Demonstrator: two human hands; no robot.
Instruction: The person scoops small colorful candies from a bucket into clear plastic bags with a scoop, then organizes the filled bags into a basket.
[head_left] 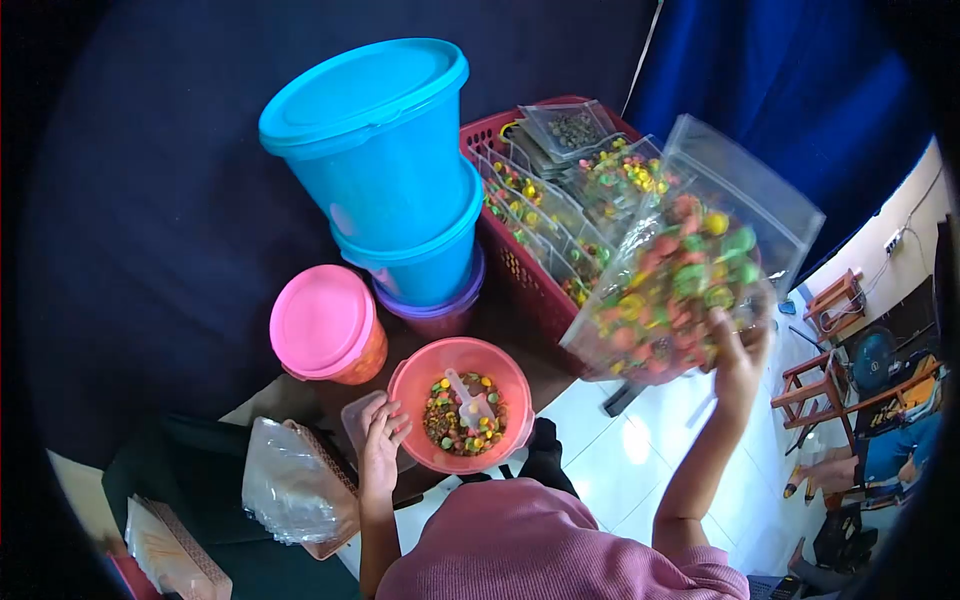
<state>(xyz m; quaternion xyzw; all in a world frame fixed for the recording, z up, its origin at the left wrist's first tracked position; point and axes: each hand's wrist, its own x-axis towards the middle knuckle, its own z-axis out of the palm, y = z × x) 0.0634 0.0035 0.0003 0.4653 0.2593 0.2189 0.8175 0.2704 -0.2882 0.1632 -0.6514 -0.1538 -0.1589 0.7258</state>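
My right hand [738, 358] is raised at the right, fingers closed on the lower edge of a clear zip bag [690, 265] filled with small red, green and yellow pieces. The bag tilts in front of the basket, its zip strip at the upper right. My left hand [380, 440] has its fingers spread, fingertips right at the left rim of a pink bucket [519, 400]. Inside the bucket lie more small coloured pieces [450, 425] and a white scoop [471, 402]. Partly behind my left fingers is a clear plastic piece [357, 415].
A red basket [530, 290] holds several filled zip bags. Two blue lidded tubs [375, 160] are stacked on a purple one [440, 312]. Beside them stands a pink-lidded tub [325, 320]. Clear empty bags [290, 480] sit in a box at the lower left. A person's legs [830, 475] show at far right.
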